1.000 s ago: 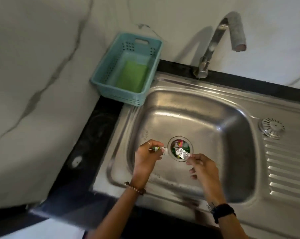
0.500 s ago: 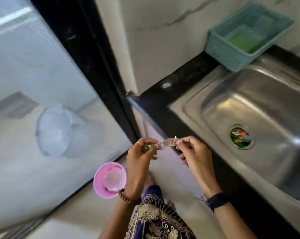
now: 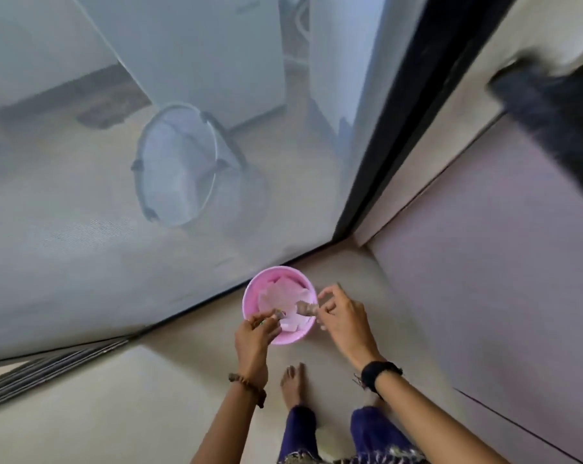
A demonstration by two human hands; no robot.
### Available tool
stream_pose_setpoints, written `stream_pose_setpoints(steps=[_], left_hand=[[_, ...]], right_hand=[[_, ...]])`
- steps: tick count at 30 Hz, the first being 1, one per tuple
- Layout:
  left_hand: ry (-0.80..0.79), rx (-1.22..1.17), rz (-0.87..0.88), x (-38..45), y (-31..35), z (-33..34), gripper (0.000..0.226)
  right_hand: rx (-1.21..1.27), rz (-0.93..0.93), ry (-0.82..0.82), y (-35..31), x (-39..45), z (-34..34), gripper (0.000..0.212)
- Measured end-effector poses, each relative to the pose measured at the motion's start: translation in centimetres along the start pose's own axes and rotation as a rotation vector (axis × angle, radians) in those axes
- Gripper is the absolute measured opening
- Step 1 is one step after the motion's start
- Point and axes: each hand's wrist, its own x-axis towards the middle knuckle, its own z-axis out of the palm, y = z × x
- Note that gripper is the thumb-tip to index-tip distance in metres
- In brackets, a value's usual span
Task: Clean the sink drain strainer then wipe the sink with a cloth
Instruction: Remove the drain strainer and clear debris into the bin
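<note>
The sink and its strainer are out of view. I look down at a small pink bin (image 3: 249, 296) with a pale liner, standing on the floor. My left hand (image 3: 255, 336) is over the bin's near rim and pinches a small bit of debris (image 3: 278, 315). My right hand (image 3: 345, 319) is at the bin's right rim, with a crumpled silver wrapper scrap (image 3: 305, 308) at its fingertips above the bin's opening.
A mesh screen door (image 3: 149, 246) with a black frame (image 3: 377, 162) runs behind the bin, and a grey bucket (image 3: 176, 165) shows through it. The dark counter edge (image 3: 551, 105) is at the upper right above a pale cabinet front (image 3: 484, 262). My bare feet (image 3: 293, 383) stand just below the bin.
My view swung from the sink down to the floor. Both hands carried the scraps from the drain, past the counter edge, to above the pink bin.
</note>
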Motion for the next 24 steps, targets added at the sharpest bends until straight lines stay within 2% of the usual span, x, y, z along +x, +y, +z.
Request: stream_pose_setpoints(steps=[7, 12, 14, 17, 19, 22, 24], left_hand=[[0.031, 0.108, -0.088, 16.5, -9.6, -1.1, 0.013], [-0.127, 0.207, -0.212, 21.7, -13.7, -0.8, 0.037], [-0.154, 0.290, -0.201, 21.7, -13.5, -0.9, 0.040], [-0.147, 0.300, -0.128, 19.8, -11.1, -0.9, 0.026], [-0.133, 0.169, -0.159, 17.3, -8.1, -0.3, 0.020], [-0.148, -0.090, -0.269, 11.8, -2.6, 1.1, 0.030], [-0.210, -0.171, -0.275, 6.9, 1.6, 2.1, 0.036]], right_hand=[[-0.099, 0.100, -0.008, 8.8, 12.1, 13.5, 0.010], [-0.056, 0.228, -0.087, 12.1, 15.7, 17.8, 0.022], [0.025, 0.282, -0.062, 12.0, 15.6, 17.8, 0.023], [0.272, 0.364, -0.013, 9.7, 14.2, 16.2, 0.016], [0.469, 0.406, 0.024, 7.1, 12.5, 14.0, 0.010], [0.655, 0.391, 0.074, 2.1, 8.8, 9.5, 0.012], [0.767, 0.346, 0.088, -1.7, 5.5, 5.3, 0.016]])
